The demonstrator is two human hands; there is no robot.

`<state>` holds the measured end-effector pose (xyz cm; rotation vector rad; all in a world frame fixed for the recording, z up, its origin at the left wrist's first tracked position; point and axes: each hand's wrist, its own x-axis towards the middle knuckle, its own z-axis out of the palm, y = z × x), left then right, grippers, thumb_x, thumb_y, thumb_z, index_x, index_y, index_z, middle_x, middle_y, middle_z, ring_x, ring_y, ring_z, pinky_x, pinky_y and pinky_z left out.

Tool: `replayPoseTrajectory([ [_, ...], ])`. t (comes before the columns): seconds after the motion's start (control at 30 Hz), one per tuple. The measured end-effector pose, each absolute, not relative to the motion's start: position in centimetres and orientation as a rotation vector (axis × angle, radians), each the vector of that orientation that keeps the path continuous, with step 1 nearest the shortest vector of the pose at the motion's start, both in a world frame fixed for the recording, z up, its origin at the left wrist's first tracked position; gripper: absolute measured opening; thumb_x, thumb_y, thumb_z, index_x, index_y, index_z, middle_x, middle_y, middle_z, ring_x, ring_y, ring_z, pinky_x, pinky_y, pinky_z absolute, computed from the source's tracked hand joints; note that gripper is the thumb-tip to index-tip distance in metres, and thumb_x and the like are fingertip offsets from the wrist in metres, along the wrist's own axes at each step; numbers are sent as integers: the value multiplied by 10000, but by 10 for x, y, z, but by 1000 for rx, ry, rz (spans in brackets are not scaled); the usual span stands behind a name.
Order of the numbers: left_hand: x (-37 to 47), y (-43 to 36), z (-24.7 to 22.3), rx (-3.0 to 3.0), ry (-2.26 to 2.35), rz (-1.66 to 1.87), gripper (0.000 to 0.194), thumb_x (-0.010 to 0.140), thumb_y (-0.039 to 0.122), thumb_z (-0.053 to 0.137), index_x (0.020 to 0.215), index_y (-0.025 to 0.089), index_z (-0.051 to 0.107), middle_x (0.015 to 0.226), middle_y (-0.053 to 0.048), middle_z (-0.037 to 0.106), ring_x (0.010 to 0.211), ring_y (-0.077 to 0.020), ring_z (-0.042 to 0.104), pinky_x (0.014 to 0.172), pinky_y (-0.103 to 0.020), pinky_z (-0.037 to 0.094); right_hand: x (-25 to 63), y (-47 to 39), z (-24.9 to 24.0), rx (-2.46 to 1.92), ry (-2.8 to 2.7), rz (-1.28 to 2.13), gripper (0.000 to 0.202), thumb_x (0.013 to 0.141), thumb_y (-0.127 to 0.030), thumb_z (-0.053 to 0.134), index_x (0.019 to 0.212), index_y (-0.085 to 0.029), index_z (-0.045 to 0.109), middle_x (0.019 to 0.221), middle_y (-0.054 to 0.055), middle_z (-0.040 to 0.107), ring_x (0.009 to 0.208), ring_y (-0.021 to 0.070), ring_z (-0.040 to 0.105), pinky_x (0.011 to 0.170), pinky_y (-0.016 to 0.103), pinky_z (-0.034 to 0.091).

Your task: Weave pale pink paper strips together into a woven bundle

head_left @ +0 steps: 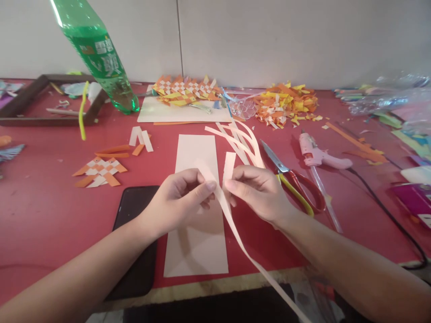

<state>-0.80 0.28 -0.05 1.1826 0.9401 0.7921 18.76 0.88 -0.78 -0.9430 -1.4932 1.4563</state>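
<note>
The left hand (180, 197), mid-frame, pinches a long white strip (240, 242) that hangs down to the bottom right. Just beside it, the right hand (262, 195) pinches a short white piece (229, 165). A white sheet (197, 251) lies at the lower middle. Scissors (285, 169) lie right of the middle.

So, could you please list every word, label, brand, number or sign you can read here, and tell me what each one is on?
"雪", in white on the green bottle; the character right after it is too distorted to read surely.
"爽", larger and white, lower on the same bottle.
Too blurred to read: the bottle's smaller print.
Any print on the magenta item at the right edge cannot be made out.
</note>
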Motion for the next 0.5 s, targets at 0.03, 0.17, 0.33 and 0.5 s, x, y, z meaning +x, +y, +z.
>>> replayPoseTrajectory([
  [0.03, -8, 3, 0, 1182, 917, 772, 268, 894, 369, 621, 735, 155, 604, 680, -1, 634, 636, -102, 598, 647, -224, 498, 188, 9, -8, -940, -1491, 1461, 225, 890, -279, 655, 696, -169, 621, 598, -22, 605, 537, 93, 556, 520, 228, 433],
  [0.17, -7, 1, 0, 1226, 811, 676, 230, 915, 363, 592, 855, 149, 655, 793, -29, 660, 755, -127, 621, 731, -245, 521, 188, 9, -11, -924, -1442, 1521, 216, 890, -285, 659, 710, -168, 634, 602, -24, 615, 528, 89, 558, 523, 225, 450],
  [0.33, -8, 1, -3, 1225, 837, 697, 215, 917, 351, 583, 869, 143, 605, 800, -44, 659, 748, -150, 631, 747, -296, 539, 186, 9, -12, -815, -1354, 1732, 261, 890, -357, 645, 728, -152, 659, 658, 8, 637, 544, 108, 574, 502, 245, 470],
  [0.5, -9, 1, -3, 1215, 862, 732, 207, 907, 340, 608, 850, 141, 611, 765, -31, 676, 722, -128, 639, 713, -250, 535, 185, 8, -8, -826, -1402, 1686, 221, 843, -302, 701, 696, -153, 630, 606, -11, 612, 512, 93, 542, 499, 237, 450],
])
